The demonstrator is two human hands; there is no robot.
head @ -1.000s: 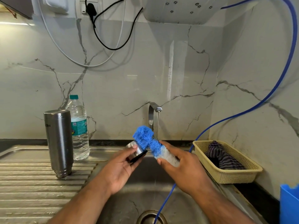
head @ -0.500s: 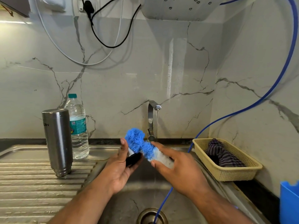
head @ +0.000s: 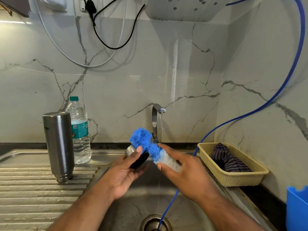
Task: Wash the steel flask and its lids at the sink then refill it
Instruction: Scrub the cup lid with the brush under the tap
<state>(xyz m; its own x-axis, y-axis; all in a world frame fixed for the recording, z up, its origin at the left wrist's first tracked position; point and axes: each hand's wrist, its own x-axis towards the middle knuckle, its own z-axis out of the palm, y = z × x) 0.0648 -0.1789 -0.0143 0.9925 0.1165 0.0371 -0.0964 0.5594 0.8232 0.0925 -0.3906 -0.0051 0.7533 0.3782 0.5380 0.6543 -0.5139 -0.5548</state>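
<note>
Lid (head: 140, 161), round steel with black inner, gripped by left hand (head: 123, 175); right hand (head: 186, 174) grasps fluffy blue-white brush (head: 153, 151).

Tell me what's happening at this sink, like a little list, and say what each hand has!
left hand: holds the lid over the sink
right hand: grips the brush by its white end, blue bristles at the lid
tap: running, thin stream
flask: standing neck down on the ribbed drainboard, no hand on it
water bottle: just behind the flask, cap on
basket: right of the sink, striped cloth inside
</note>
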